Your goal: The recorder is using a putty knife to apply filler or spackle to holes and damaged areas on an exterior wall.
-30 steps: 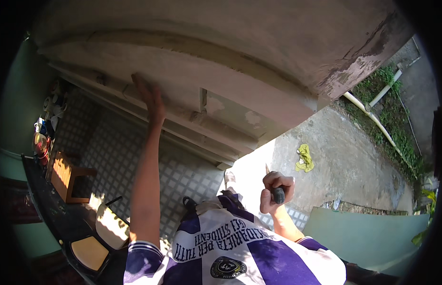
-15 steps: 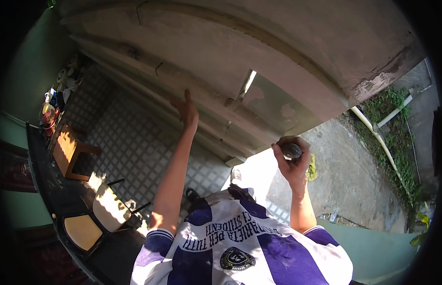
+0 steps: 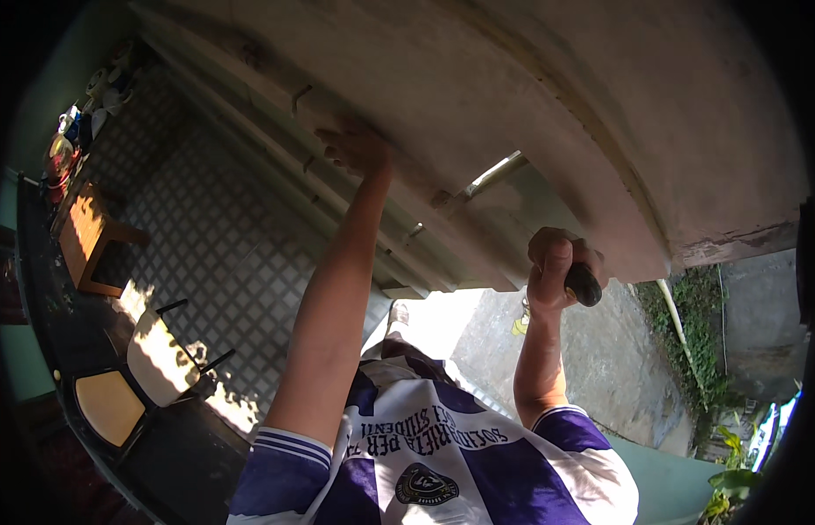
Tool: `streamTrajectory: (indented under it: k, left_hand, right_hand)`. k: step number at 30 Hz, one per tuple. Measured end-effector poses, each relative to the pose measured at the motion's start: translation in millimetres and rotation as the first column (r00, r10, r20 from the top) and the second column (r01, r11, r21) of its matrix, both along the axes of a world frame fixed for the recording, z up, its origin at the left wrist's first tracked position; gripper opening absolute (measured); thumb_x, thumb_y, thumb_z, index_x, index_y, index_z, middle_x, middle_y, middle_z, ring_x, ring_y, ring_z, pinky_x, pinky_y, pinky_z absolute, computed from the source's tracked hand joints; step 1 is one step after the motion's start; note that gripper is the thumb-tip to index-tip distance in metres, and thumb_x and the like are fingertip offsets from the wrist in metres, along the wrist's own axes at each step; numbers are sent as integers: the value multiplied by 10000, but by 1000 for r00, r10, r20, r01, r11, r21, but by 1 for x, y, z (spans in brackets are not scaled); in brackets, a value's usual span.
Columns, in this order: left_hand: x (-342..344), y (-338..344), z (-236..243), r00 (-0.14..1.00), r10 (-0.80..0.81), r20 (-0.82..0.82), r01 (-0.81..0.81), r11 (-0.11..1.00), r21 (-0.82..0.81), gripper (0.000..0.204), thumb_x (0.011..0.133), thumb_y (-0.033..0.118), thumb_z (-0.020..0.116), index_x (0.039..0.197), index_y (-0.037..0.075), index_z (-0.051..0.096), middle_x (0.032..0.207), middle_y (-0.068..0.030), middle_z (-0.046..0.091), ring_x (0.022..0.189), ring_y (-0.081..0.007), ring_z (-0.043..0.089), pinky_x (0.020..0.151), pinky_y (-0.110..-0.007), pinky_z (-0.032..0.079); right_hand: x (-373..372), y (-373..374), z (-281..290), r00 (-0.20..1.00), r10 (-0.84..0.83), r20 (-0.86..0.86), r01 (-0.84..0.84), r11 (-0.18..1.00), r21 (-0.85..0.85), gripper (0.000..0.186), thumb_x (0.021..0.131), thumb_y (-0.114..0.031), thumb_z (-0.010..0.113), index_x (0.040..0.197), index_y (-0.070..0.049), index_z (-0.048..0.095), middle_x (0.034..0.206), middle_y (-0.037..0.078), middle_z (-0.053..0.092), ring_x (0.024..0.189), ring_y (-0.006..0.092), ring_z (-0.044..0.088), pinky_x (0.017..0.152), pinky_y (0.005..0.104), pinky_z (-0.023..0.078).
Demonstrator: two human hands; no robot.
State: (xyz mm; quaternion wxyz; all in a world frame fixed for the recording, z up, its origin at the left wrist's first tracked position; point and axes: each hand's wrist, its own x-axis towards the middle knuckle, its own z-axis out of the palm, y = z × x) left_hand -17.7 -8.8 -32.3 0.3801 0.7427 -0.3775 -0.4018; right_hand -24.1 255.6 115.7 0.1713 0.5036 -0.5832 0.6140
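Note:
My right hand (image 3: 555,262) is closed around a dark, round-ended handle (image 3: 584,285). The rest of the tool is hidden behind the fist, so its kind cannot be told. Up and to the left, my left hand (image 3: 362,150) reaches out with fingers apart and slightly bent, against or just over a large pale panel (image 3: 407,87) with worn paint. It holds nothing that I can see. Between the two hands, a narrow bright slot (image 3: 495,172) cuts through the panel, and a thin hook-like metal piece (image 3: 300,96) sticks out above my left hand.
A wooden stool (image 3: 88,232) and a chair with a pale seat (image 3: 110,409) stand at the left by a tiled floor (image 3: 241,236). Assorted household items (image 3: 62,153) sit beyond them. At the right are concrete ground (image 3: 626,359), a white pipe (image 3: 674,319) and green plants (image 3: 696,324).
My left hand has moved up and right, to the panel's surface. My right fist has risen slightly and turned, tilting the handle's end downward. The whole view has shifted.

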Motion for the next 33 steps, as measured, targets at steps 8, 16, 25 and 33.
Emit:
streamTrajectory:
  k: [8,16,25,33]
  left_hand:
    - [3,2,6,999,-17,-42,16,1000,-25,673,932,518,305,1411,60,186,1186,-251,415,1055,-425,485,817,-518,460]
    - [3,9,8,997,-36,-62,34,999,-43,673,932,501,329,1413,55,176,1211,-262,395,1050,-423,485,830,-510,450]
    - [4,6,6,999,-25,-47,21,995,-93,679,934,497,327,1407,33,180,1209,-263,395,1049,-430,481,833,-510,448]
    - [3,6,10,997,-48,-58,46,998,-39,685,933,499,323,1408,28,176,1223,-266,387,1065,-433,471,835,-514,444]
  right_hand:
    - [-1,-22,-2,981,52,-188,-28,991,127,288,861,-135,533,594,-36,489,479,43,509,398,98,423,406,244,314]
    - [5,-15,-5,991,55,-125,-35,987,157,221,749,-72,630,556,-57,523,566,62,596,461,195,539,479,274,413]
    - [-3,-22,-8,978,-67,-199,126,945,302,228,749,-52,610,547,-51,504,546,78,581,474,185,556,492,264,431]
    - [-2,-26,-8,948,-140,-284,246,892,379,239,779,-79,546,550,-58,482,514,63,551,473,155,513,547,255,431]
